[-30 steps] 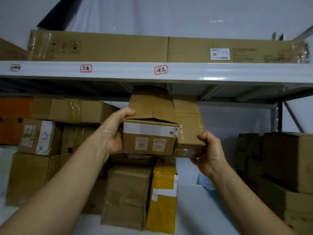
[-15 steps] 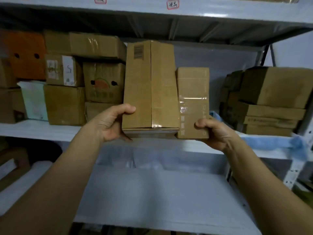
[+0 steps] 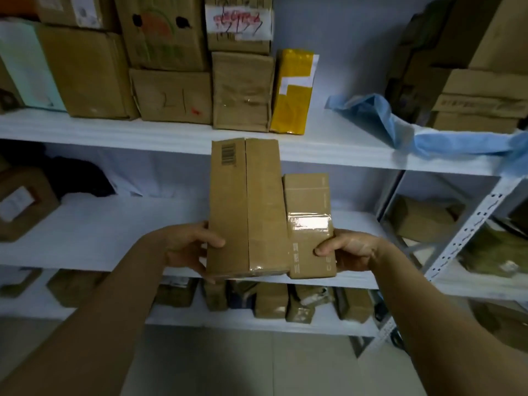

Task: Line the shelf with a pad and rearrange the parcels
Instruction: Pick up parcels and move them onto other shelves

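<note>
Behind the hands, yellow parcel [image 3: 293, 92] and stacked cartons [image 3: 171, 70] fill the upper shelf [image 3: 114, 130]. Left hand [image 3: 188, 247] clamps the tall box [image 3: 245, 207]; right hand [image 3: 350, 250] pinches the taped small box [image 3: 310, 224].

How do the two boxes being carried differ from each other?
The long box in the left hand is taller and wider than the short box in the right hand. The long box bears a barcode; the short box has glossy tape across it. Both are brown cardboard, held side by side.
</note>
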A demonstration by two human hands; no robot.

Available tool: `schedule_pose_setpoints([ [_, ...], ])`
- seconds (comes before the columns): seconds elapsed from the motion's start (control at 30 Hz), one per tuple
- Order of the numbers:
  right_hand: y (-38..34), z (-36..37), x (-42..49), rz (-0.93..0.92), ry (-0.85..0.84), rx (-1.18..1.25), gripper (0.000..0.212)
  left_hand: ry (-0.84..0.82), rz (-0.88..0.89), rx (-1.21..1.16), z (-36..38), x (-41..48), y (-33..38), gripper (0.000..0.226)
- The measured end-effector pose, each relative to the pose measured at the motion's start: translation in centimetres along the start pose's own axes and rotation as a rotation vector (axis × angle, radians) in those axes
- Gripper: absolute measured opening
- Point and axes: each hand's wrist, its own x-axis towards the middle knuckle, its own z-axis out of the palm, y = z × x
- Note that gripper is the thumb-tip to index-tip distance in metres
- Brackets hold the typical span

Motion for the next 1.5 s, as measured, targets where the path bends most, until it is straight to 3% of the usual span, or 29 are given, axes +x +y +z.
schedule_pose_setpoints([
  [0.13, 3.5, -0.5, 1.9, 0.11, 0.054, 0.143, 0.103, 0.085, -0.086, -0.148, 0.6, 3.1, -2.6, 0.102],
  [0.33, 5.7, -1.5, 5.9, 0.22, 0.391, 0.425, 0.052, 0.318, -0.162, -0.441, 1.4, 10.1, -4.9, 0.079],
  [0.5, 7.3, -3.8, 10.3, 0.284, 0.466, 0.565, 0.03, 0.371, -0.214, -0.601, 1.8, 17.2, -6.8, 0.059],
  [0.63, 8.9, -7.0, 14.3, 0.303, 0.518, 0.619, 0.027, 0.532, -0.232, -0.587, 1.5, 22.8, -6.9, 0.041],
  [0.77, 9.9, -10.0, 19.2, 0.294, 0.516, 0.596, 0.028, 0.548, -0.249, -0.626, 0.1, 28.5, -6.6, 0.062],
  [0.97, 11.6, -12.6, 25.9, 0.276, 0.526, 0.506, 0.029, 0.69, -0.135, -0.558, -1.3, 33.9, -5.6, 0.035],
  [1.23, 12.9, -12.3, 28.7, 0.33, 0.603, 0.237, 0.043, 0.799, -0.154, -0.436, -2.8, 34.7, -7.1, 0.043],
  [1.33, 12.5, -11.9, 28.1, 0.332, 0.659, 0.166, 0.051, 0.843, -0.174, -0.349, -2.5, 33.9, -7.4, 0.029],
  [1.5, 9.4, -10.0, 24.7, 0.306, 0.873, 0.134, 0.027, 0.927, -0.167, -0.259, -2.2, 30.4, -5.7, 0.019],
])
